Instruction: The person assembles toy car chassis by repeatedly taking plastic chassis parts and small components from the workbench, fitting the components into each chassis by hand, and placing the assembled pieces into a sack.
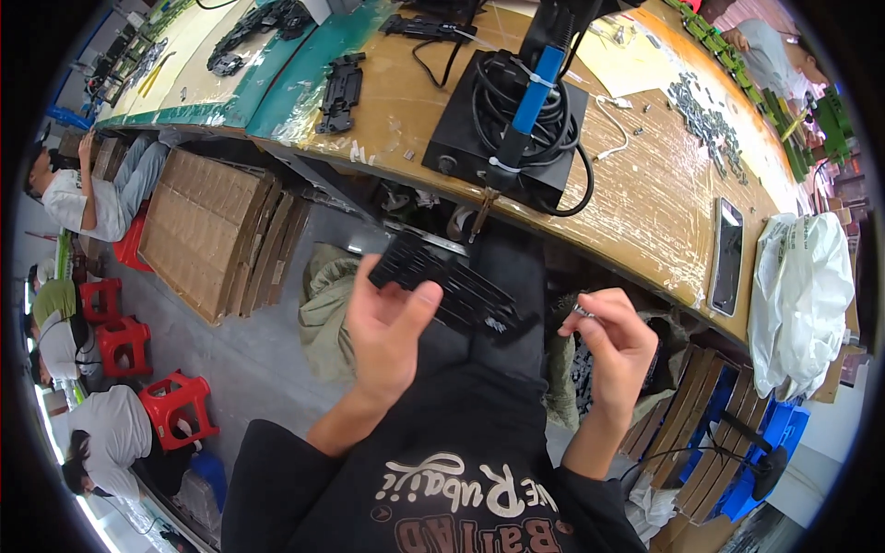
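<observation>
1. The long wooden workbench (645, 198) carries a black box-shaped base unit (461, 138) and a grey pile of small metal parts (705, 115).
2. The left hand (387, 336) grips a black ribbed plastic frame (452, 281) above the lap.
3. The right hand (616, 336) pinches 1 small metal part (583, 311); by judgement, fitting is not yet done.

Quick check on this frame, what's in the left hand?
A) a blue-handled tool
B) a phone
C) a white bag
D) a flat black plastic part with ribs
D: the left hand grips the flat black ribbed plastic part, thumb across its face; the phone lies on the workbench, and the right hand pinches a small metal piece.
</observation>
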